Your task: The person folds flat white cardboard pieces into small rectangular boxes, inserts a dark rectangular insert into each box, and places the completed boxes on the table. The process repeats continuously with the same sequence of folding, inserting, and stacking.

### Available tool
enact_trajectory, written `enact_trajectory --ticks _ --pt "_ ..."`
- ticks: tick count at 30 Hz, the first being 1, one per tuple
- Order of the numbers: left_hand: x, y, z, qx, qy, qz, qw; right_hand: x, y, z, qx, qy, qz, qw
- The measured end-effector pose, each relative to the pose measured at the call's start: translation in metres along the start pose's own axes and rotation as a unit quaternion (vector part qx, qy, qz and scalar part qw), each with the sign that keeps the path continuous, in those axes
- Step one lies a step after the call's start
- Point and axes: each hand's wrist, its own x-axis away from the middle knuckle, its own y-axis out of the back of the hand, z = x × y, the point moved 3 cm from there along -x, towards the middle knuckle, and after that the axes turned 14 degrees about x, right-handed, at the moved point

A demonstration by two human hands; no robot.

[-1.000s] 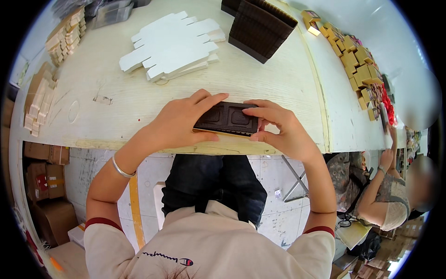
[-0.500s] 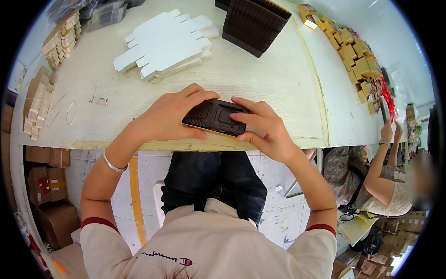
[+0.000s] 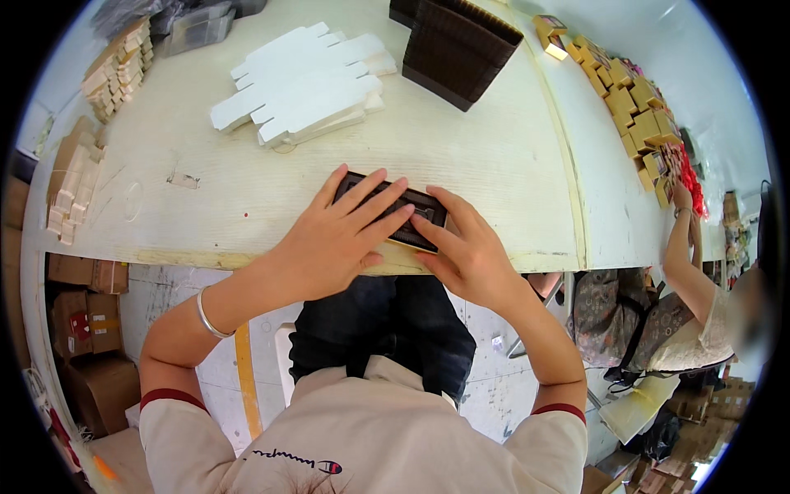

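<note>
Left hand [image 3: 333,239] lies flat w/ fingers spread on dark box [image 3: 411,216] at near table [image 3: 494,165] edge, prob. pinning it, while right hand [image 3: 465,255] grips its near side.

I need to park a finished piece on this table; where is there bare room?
Bare tabletop lies between the white die-cut sheets and the dark flat box under both hands. Crowded: left edge with tan stacks, far right with yellow boxes.
</note>
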Motion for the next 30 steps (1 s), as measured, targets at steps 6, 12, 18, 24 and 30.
enact_trajectory --ticks 6,12,18,24,30 --pt "0.023 0.056 -0.025 0.280 -0.099 -0.170 0.940 0.041 0.051 -0.060 0.033 -0.117 0.027 0.992" --pt "0.047 0.118 -0.081 0.710 -0.327 -0.028 0.623 0.078 0.105 -0.164 0.120 -0.259 -0.055 0.957" --pt "0.063 0.119 -0.125 0.734 -0.285 -0.159 0.596 -0.061 0.014 -0.064 0.060 -0.028 -0.049 0.997" --pt "0.045 0.115 -0.085 0.662 -0.291 -0.086 0.686 -0.156 -0.043 -0.057 0.084 0.057 -0.023 0.995" --pt "0.019 0.091 0.064 0.057 0.150 -0.264 0.951 -0.182 -0.036 -0.056 -0.059 -0.030 0.102 0.993"
